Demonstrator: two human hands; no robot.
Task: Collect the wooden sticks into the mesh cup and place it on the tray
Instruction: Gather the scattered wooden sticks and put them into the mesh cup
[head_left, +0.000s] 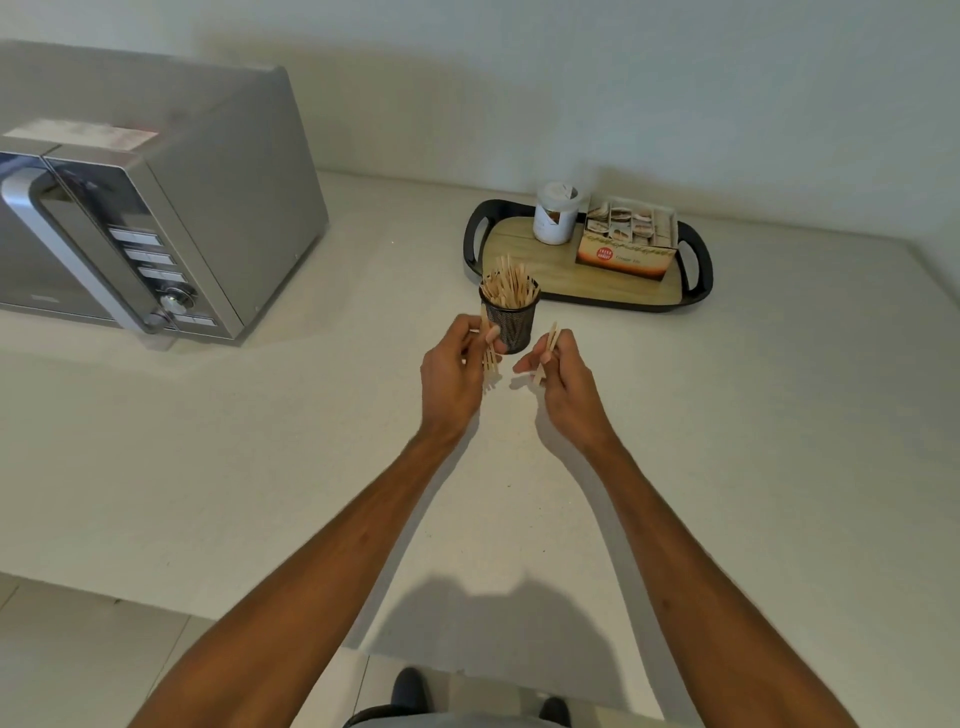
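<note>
Head view: mesh cup (510, 316) stands on the counter (727, 415) just short of the tray (623, 296), already bristling with wooden sticks (508, 283). Left hand (457, 364) pinches a small bundle beside the cup; right hand (563, 371) grips a few more. Best approach, I judge — tip ends down, feed one bundle at a time, steadying the cup.

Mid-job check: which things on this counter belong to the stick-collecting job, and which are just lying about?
Part of the job: mesh cup; wooden sticks, some in the cup, some held in the left hand and the right hand; tray.

Just lying about: microwave; jar and box, both on the tray.
</note>
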